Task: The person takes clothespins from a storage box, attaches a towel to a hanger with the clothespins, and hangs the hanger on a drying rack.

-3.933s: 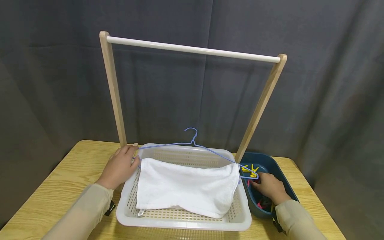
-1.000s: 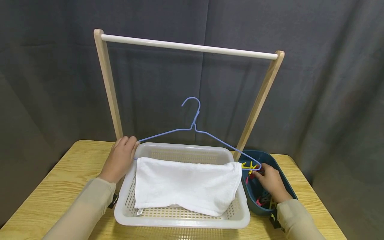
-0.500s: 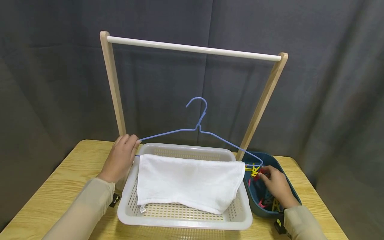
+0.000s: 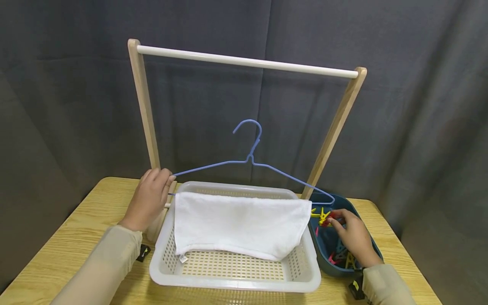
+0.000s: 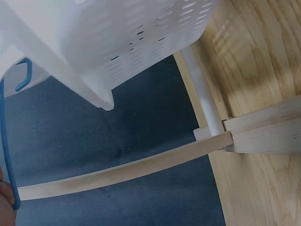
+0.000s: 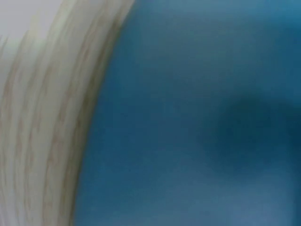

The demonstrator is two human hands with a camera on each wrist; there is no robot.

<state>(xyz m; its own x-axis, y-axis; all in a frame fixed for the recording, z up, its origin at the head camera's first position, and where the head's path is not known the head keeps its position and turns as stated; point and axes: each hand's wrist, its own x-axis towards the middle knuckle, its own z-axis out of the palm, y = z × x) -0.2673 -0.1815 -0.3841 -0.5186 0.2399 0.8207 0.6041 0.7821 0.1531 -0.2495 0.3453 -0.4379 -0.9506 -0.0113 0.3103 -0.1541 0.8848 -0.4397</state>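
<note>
My left hand (image 4: pixel 149 197) grips the left end of a blue wire hanger (image 4: pixel 280 171), its hook upright. In the left wrist view, fingertips (image 5: pixel 6 205) are at the blue wire. A white towel (image 4: pixel 240 222) is draped over the hanger's lower bar and hangs down into a white plastic basket (image 4: pixel 236 284). The hanger's right end sticks out free above a dark blue bin (image 4: pixel 328 264). Inside the bin, my right hand (image 4: pixel 354 237) pinches a red clothespin (image 4: pixel 328 219) beside a yellow clothespin (image 4: pixel 323 215). The right wrist view is a blur of blue bin wall.
Behind the basket stands a rack with wooden posts (image 4: pixel 144 106) and a white rod (image 4: pixel 244 61). More clothespins (image 4: pixel 339 254) lie in the bin, in red, yellow and dark colours. Everything stands on a wooden table (image 4: pixel 87 212) before a grey curtain (image 4: pixel 419 106).
My left hand has raised the hanger and towel; the hook, lying low several seconds ago, now stands up. My right hand has shifted slightly right in the bin, a red clothespin now at its fingertips.
</note>
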